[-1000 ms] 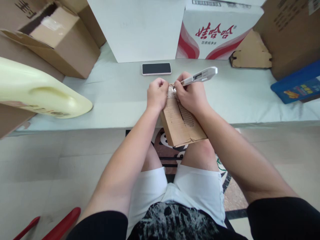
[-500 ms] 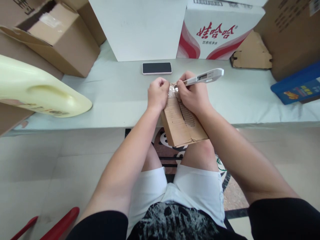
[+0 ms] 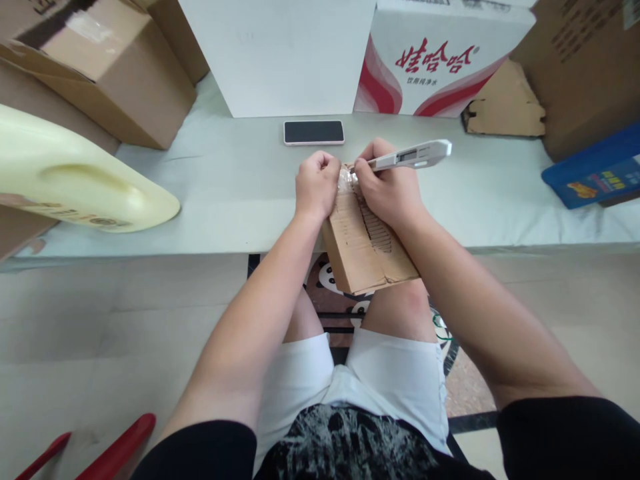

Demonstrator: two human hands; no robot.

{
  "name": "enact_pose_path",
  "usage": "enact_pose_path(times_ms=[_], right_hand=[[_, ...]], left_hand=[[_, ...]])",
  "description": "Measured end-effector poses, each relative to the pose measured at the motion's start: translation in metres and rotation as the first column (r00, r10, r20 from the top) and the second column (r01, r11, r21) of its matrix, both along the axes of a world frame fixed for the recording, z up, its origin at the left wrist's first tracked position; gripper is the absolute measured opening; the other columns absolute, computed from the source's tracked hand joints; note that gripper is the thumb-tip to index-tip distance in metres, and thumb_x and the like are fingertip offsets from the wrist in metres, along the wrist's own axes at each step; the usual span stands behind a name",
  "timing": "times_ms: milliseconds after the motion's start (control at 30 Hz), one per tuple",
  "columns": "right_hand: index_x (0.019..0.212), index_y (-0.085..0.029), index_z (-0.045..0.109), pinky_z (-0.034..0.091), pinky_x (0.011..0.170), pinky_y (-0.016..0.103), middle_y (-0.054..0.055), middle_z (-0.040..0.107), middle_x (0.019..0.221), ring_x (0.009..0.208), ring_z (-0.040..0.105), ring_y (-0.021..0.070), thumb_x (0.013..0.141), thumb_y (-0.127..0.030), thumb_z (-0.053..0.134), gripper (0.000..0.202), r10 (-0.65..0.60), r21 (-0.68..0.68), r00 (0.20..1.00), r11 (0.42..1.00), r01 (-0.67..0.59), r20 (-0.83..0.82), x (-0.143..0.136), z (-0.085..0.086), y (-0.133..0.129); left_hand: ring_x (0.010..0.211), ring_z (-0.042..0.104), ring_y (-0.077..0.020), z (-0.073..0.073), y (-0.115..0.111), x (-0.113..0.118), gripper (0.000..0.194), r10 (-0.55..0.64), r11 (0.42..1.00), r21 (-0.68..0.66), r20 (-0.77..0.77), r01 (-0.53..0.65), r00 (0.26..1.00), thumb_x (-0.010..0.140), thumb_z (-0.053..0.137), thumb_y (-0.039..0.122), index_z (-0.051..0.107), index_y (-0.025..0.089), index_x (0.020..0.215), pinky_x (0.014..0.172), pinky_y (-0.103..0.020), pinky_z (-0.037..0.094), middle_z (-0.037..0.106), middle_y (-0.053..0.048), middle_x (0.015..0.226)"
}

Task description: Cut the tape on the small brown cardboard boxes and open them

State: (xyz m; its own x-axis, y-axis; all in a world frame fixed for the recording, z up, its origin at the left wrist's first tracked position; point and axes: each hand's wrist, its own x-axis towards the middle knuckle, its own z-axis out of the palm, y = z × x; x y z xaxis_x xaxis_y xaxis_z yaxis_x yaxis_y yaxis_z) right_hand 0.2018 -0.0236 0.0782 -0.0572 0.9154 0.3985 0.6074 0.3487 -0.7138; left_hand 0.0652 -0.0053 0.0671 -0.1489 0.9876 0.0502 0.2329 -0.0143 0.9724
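Observation:
A small brown cardboard box [image 3: 363, 250] juts over the table's front edge, above my knees. Rows of dark marks and crinkled clear tape [image 3: 345, 180] show on its top. My left hand [image 3: 317, 183] is closed on its far left corner, thumb and curled fingers against the tape. In my right hand [image 3: 393, 190] is a white utility knife [image 3: 417, 155], gripped like a pen, its handle pointing right. The knife's front end is at the tape; its blade tip is hidden by my fingers. My right hand also rests on the box.
A phone [image 3: 313, 133] lies beyond my hands. Behind it stand a white box [image 3: 280, 60] and a red-and-white carton [image 3: 430, 73]. On the left are an open cardboard box [image 3: 135, 73] and a pale yellow bottle [image 3: 85, 173]; a blue package [image 3: 595, 170] is at right.
The view has shifted slightly. My hands, the knife and the box keep nearly the same positions, with the knife handle a touch farther right.

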Motion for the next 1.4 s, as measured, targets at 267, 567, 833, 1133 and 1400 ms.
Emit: enact_pose_path(times_ms=[267,567,833,1133,1400], right_hand=[[0.075,-0.026,0.041,0.044,0.077,0.037,-0.003,0.048,0.070,0.069,0.050,0.0161,0.094,-0.015,0.059,0.028,-0.025,-0.012,0.999,1.000,0.026,0.032,-0.0028,0.0020,-0.0021],[0.075,-0.026,0.041,0.039,0.072,0.036,-0.003,0.048,0.069,0.068,0.045,0.0159,0.092,-0.011,0.056,0.028,-0.035,-0.018,0.999,0.999,0.036,0.026,-0.0054,0.0050,-0.0044],[0.074,-0.026,0.041,0.044,0.073,0.037,-0.003,0.048,0.068,0.069,0.050,0.0165,0.092,-0.011,0.054,0.027,-0.015,-0.027,0.999,1.000,0.014,-0.028,-0.0011,0.0042,-0.0017],[0.070,-0.026,0.042,0.042,0.071,0.036,-0.002,0.048,0.067,0.071,0.049,0.0171,0.087,-0.013,0.056,0.025,-0.047,-0.037,0.999,0.998,0.046,-0.018,-0.0031,0.0051,0.0006],[0.067,-0.026,0.041,0.040,0.068,0.036,-0.002,0.046,0.065,0.068,0.047,0.0166,0.085,-0.016,0.054,0.024,-0.049,-0.041,0.998,0.998,0.048,-0.038,-0.0011,0.0075,-0.0014]], left_hand=[[0.073,0.057,-0.0142,-0.0004,-0.0005,0.0002,0.026,-0.003,1.000,-0.009,-0.002,0.003,1.000,0.091,0.058,0.010,0.058,0.020,0.068,0.071,-0.029,0.039,0.063,0.002,0.071],[0.074,0.057,-0.0150,-0.0014,-0.0002,-0.0009,0.024,-0.013,1.000,0.005,-0.023,0.013,1.000,0.089,0.059,0.010,0.059,0.021,0.068,0.071,-0.030,0.039,0.064,0.003,0.070],[0.072,0.057,-0.0136,0.0000,0.0002,-0.0007,0.026,-0.009,1.000,-0.002,-0.014,0.009,1.000,0.089,0.059,0.008,0.056,0.020,0.066,0.069,-0.030,0.038,0.064,0.003,0.070],[0.073,0.056,-0.0142,0.0021,-0.0002,-0.0004,0.026,0.001,1.000,-0.019,-0.021,-0.002,1.000,0.090,0.058,0.007,0.059,0.020,0.068,0.070,-0.030,0.039,0.062,0.002,0.070],[0.073,0.057,-0.0152,0.0011,0.0005,-0.0019,0.024,0.002,1.000,-0.028,-0.026,-0.003,1.000,0.088,0.059,0.011,0.060,0.021,0.067,0.071,-0.030,0.040,0.064,0.001,0.071]])
